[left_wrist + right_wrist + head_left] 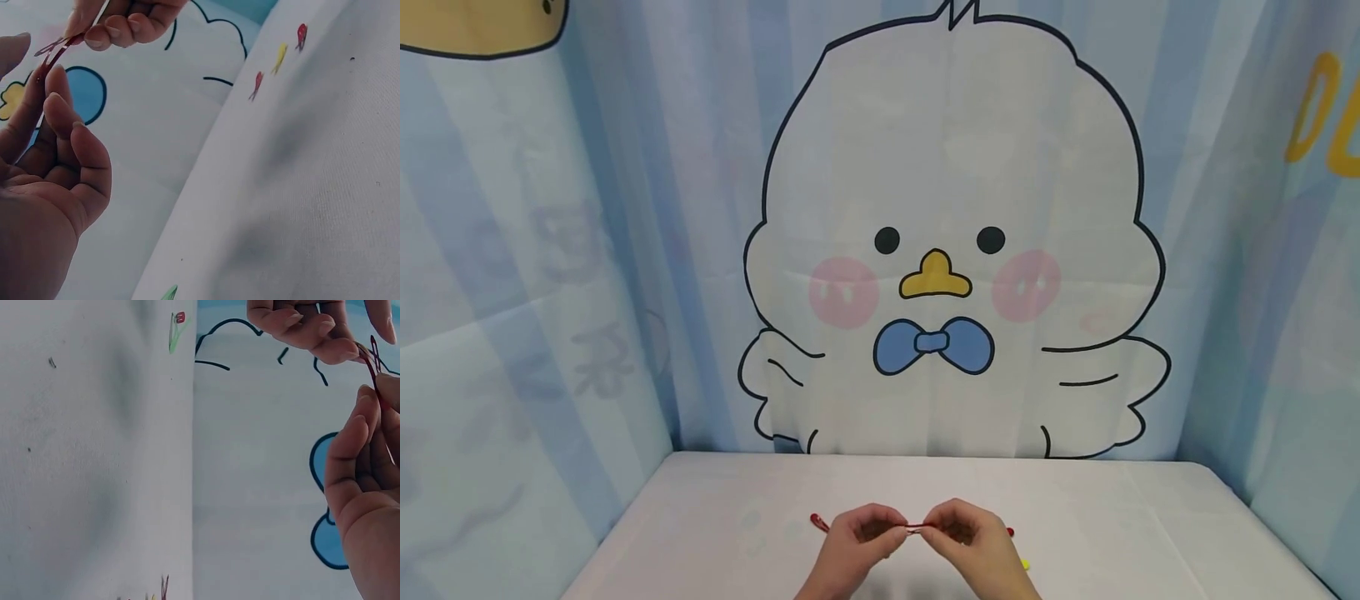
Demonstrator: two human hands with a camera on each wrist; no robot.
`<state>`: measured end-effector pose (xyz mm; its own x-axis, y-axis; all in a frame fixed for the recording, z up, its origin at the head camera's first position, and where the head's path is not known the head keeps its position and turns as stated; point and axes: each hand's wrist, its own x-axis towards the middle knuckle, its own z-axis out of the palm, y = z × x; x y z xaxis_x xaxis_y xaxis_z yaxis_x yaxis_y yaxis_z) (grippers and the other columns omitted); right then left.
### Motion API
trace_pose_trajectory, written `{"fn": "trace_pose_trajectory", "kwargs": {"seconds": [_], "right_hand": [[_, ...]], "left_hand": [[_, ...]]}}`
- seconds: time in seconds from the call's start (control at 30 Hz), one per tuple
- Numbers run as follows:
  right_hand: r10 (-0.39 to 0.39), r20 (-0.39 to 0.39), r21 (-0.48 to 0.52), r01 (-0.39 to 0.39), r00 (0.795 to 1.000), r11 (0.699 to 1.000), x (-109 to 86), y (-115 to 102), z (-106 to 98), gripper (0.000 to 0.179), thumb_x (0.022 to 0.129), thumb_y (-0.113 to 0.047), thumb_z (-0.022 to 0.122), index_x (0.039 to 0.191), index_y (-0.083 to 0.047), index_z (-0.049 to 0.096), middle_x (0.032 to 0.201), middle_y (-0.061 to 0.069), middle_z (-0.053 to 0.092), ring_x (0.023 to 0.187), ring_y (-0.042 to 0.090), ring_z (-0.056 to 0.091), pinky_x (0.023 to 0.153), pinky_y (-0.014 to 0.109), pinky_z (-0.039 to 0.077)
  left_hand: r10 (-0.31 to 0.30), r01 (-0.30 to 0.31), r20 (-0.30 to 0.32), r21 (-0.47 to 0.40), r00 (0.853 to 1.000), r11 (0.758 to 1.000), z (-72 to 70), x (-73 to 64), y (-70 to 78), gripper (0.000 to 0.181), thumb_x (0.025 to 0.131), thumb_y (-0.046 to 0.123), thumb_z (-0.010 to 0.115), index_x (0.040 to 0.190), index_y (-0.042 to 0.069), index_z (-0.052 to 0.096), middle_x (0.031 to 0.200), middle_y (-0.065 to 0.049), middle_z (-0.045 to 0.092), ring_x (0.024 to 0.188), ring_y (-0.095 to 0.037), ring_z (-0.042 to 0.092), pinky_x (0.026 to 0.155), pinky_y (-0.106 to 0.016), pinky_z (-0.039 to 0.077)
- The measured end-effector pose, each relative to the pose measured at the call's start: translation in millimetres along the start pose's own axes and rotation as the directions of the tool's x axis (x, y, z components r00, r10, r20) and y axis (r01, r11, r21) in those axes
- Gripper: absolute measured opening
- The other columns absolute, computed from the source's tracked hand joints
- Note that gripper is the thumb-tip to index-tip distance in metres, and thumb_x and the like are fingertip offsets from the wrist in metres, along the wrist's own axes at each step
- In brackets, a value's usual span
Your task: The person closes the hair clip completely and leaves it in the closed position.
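Note:
Both hands meet at a red snap hair clip (914, 527) held just above the white table. The left hand (859, 546) holds one end between thumb and fingers, and the right hand (970, 542) pinches the other. Seen by the left wrist camera, the clip (57, 55) has its metal prongs spread apart from the red strip. The left hand (59, 169) lies below it there, the right hand (134, 25) above. In the right wrist view the clip (374, 369) runs between both hands' fingertips, partly hidden by them.
Two red clips (301, 36) and a yellow clip (279, 57) lie on the table (715, 533) in a row. Green (174, 337) and red (180, 317) clips lie near its edge. A patterned curtain (940, 167) hangs behind.

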<state>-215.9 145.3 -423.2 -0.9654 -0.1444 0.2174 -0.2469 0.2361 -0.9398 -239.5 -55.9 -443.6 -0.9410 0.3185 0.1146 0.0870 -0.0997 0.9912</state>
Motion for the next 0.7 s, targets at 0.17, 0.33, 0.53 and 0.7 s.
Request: {"fn": "trace_pose_trajectory", "kwargs": {"seconds": [0.17,0.33,0.53,0.7], "right_hand": [[-0.032,-0.032,0.029,0.033,0.999,0.999,-1.4,1.6,1.4,0.017,0.090,-0.016,0.077,0.096,-0.001,0.070,0.088,0.005,0.069,0.076,0.013,0.064,0.069,0.027,0.052],[-0.057,-0.050,0.030,0.059,0.997,0.998,-2.7,1.4,3.0,0.017,0.088,-0.013,0.078,0.096,0.000,0.070,0.086,0.004,0.070,0.075,0.013,0.065,0.068,0.027,0.053],[-0.051,-0.049,0.022,0.052,0.997,0.998,-2.1,1.3,5.4,0.014,0.088,-0.013,0.078,0.094,-0.002,0.071,0.083,0.003,0.070,0.072,0.012,0.063,0.066,0.027,0.052],[-0.012,-0.082,-0.007,0.011,0.997,1.000,-0.4,2.4,8.6,0.012,0.087,-0.009,0.078,0.092,-0.001,0.071,0.082,0.004,0.068,0.070,0.012,0.061,0.064,0.026,0.051]], "left_hand": [[0.033,-0.033,-0.009,-0.006,0.999,0.999,1.6,-0.9,-1.3,0.030,0.091,0.011,0.075,0.108,-0.012,0.065,0.095,-0.006,0.070,0.087,-0.017,0.066,0.077,-0.027,0.053],[0.031,-0.031,-0.040,0.007,0.999,0.999,1.6,-1.3,-1.9,0.029,0.091,0.010,0.075,0.106,-0.013,0.066,0.092,-0.007,0.071,0.083,-0.016,0.065,0.076,-0.028,0.053],[0.023,-0.017,-0.100,0.058,0.995,0.998,2.5,-1.8,-5.0,0.020,0.088,0.010,0.078,0.097,-0.006,0.072,0.088,-0.006,0.072,0.079,-0.017,0.066,0.072,-0.029,0.053],[0.029,-0.010,-0.167,0.112,0.985,0.994,6.8,0.0,-7.8,0.011,0.085,0.007,0.079,0.092,0.000,0.074,0.084,-0.005,0.072,0.075,-0.017,0.064,0.068,-0.030,0.052]]}}
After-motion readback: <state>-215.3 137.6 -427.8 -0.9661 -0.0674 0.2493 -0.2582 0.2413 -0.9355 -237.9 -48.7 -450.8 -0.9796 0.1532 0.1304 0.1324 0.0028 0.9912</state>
